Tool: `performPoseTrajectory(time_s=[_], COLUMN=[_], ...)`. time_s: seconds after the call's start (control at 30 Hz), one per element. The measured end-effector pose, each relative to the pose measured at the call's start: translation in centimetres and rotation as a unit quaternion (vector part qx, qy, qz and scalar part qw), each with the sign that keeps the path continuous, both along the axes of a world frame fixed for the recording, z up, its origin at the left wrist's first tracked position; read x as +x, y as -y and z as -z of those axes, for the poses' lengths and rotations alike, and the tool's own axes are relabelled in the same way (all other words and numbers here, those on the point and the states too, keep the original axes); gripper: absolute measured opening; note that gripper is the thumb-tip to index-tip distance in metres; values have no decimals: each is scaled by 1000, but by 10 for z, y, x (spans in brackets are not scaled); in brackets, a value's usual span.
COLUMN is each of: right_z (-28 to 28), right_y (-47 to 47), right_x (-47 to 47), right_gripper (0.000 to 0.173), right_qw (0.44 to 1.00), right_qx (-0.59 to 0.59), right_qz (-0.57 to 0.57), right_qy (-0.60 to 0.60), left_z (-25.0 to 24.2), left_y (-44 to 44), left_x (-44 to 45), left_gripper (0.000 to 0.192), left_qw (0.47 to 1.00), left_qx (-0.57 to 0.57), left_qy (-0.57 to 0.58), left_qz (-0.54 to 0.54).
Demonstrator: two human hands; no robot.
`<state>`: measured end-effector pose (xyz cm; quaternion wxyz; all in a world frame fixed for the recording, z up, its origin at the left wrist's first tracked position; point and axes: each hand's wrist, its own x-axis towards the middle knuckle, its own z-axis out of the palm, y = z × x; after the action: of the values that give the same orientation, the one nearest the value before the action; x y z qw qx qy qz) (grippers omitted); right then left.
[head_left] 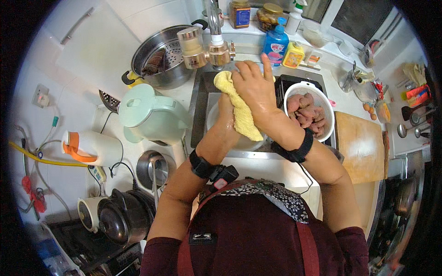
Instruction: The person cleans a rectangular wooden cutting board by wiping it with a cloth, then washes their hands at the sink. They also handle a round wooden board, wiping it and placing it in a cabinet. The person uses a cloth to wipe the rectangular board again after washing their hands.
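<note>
A folded yellow cloth point(243, 112) is pressed between my two hands above the sink point(199, 103). My right hand point(253, 88) lies over it, back upward, with one finger pointing away from me. Below and to its left is my left hand point(226, 115), its fingers mostly hidden by the cloth and the right hand. Both hands look wet. Under them a pale round basin point(212, 112) sits in the sink, largely covered from sight. A white colander point(330, 127) with lumpy pinkish pieces of food point(309, 114) stands just right of my right wrist.
The faucet point(219, 51) rises behind the sink, near a blue pump bottle point(276, 43) and a yellow bottle point(293, 55). Leftward are a steamer pot point(172, 77), a mint-green kettle point(152, 115) and a metal pot point(145, 169). A wooden cutting board point(361, 148) lies right.
</note>
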<state>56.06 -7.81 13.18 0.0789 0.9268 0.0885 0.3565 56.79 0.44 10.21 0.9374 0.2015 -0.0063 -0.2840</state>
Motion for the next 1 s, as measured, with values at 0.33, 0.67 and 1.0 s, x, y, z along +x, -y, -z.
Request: performPoseTrajectory(time_s=[0.33, 0.67, 1.0], right_z=[15, 26, -7], right_y=[10, 18, 48], right_x=[-10, -20, -33], right_gripper=[50, 44, 38], right_qw=[195, 367, 526], right_qx=[903, 864, 777], right_qz=[-269, -235, -287], right_qy=[-272, -251, -195], left_z=[-22, -30, -33], left_y=[21, 21, -21], left_x=[-5, -20, 0], left_gripper=[56, 54, 36], left_qw=[888, 638, 360], left_qx=[272, 448, 733], left_qy=[332, 614, 573], left_qz=[-166, -124, 63])
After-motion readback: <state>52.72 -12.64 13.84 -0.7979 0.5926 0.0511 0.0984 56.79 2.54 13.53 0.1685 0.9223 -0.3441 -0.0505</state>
